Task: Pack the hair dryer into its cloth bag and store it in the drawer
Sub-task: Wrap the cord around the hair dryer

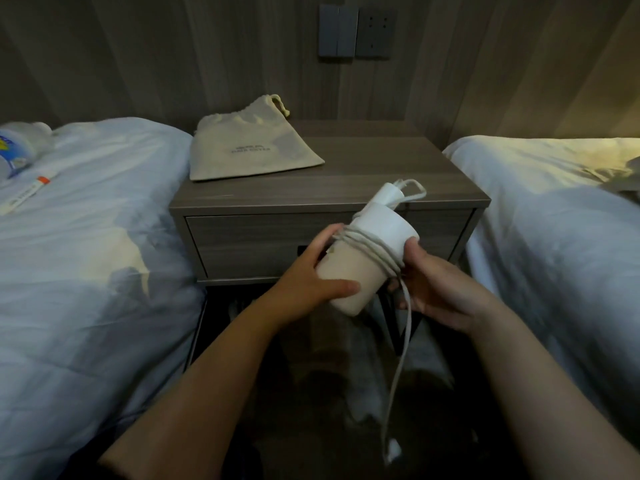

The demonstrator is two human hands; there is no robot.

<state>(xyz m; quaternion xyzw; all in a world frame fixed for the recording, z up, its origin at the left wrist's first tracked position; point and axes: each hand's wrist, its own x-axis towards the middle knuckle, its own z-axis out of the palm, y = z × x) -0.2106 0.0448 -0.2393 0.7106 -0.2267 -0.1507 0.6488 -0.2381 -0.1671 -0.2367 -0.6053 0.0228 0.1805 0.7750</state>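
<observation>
The cord [403, 341] hangs loose below our hands, so we should wind it on snugly. Our left hand [313, 268] curls round the white, cord-wrapped hair dryer [360, 265], thumb across its barrel; our right hand [436, 292] pinches the coils. We hold it before the closed drawer [249, 233]; beyond, the beige drawstring bag [249, 150] lies flat on the nightstand [381, 168]

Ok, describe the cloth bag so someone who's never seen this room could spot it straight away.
Find the wooden nightstand between the two beds. The cloth bag lies flat on its top, back left. It is beige with a drawstring neck and dark print, the only thing resting there.
</observation>
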